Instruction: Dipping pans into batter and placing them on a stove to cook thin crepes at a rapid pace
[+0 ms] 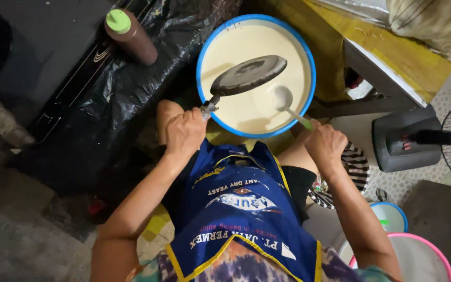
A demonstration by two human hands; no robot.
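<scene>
**Small pan held over the batter basin, ladle dipped in**

Seen from above, seated behind a round blue-rimmed basin [200, 78] filled with pale, creamy batter [246, 42]. Left hand [184, 131] clenched around the handle of a small dark round pan [249, 74], fingers wrapped tight; pan held tilted just above the batter, dark face up, casting a shadow on the surface below. Right hand [325, 143] closed around the light green handle of a white ladle [282, 97], bowl of the ladle resting in the batter near the middle of the basin, to the right of the pan and apart from it. Basin set on the floor right in front of the knees, between both forearms.

Blue apron with yellow trim [246, 209] draped over the lap, tie-dye shirt beneath. Brown squeeze bottle with a green cap [130, 35] lying on black plastic sheeting [105, 89] to the left of the basin, well apart from the hands. Dark fan base [405, 138] to the right, striped cloth [356, 167] just under the right forearm. Pink-rimmed tub [424, 256] and smaller blue-rimmed container [390, 216] at lower right.
</scene>
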